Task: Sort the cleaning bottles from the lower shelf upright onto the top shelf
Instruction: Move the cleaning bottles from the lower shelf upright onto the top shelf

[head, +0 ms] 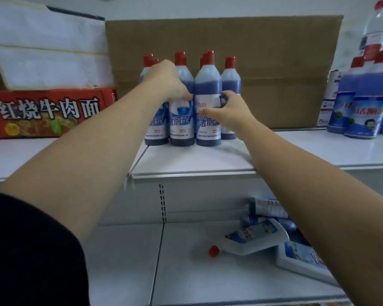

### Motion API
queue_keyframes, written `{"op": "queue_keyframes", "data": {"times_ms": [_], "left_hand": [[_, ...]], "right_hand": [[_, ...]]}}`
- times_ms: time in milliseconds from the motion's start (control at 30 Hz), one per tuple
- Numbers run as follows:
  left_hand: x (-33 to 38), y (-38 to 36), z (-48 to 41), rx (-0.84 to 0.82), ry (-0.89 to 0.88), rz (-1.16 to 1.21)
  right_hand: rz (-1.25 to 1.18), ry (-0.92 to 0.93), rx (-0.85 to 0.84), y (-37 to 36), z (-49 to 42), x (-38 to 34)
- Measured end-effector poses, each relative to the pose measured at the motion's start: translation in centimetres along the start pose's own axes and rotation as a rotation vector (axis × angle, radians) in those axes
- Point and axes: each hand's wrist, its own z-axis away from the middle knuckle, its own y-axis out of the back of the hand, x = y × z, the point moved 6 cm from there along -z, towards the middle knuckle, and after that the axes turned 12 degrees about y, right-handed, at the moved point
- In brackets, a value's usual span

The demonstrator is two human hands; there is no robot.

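Observation:
Several blue cleaning bottles with red caps stand upright in a tight cluster on the white top shelf [197, 160]. My left hand [170, 82] is curled round the upper part of the front left bottle [156, 124] and partly hides it. My right hand [228, 109] grips the label of the front right bottle [208, 102], with the thumb across its front. Between them stands another bottle [181, 127]. On the lower shelf [186, 272] several bottles lie on their sides at the right, among them a white one with a red cap [252, 238].
A brown cardboard sheet [263, 62] stands behind the cluster. A red noodle carton [47, 113] with white boxes on top sits at the left. More blue bottles [363, 102] and a tall clear bottle [376, 29] stand at the right.

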Motion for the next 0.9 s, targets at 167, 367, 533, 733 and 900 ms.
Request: {"op": "queue_keyframes", "data": {"times_ms": [167, 367, 533, 733, 900], "left_hand": [[-1.1, -0.4, -0.1, -0.015, -0.014, 0.118], [-1.8, -1.0, 0.4, 0.039, -0.09, 0.194], [-3.2, -1.8, 2.3, 0.217, -0.105, 0.181], [-4.0, -5.3, 5.0, -0.199, -0.051, -0.051], [-3.6, -6.6, 8.4, -0.3, -0.068, -0.169]], "right_hand": [[-0.044, 0.006, -0.002, -0.3, 0.3, -0.2], [0.0, -0.004, -0.011, -0.3, 1.3, -0.9], [0.193, -0.032, -0.021, 0.6, 2.4, -1.5], [0.635, -0.019, -0.145, 1.2, 5.6, -2.7], [0.789, -0.005, -0.275, 1.5, 8.9, -4.1]]}}
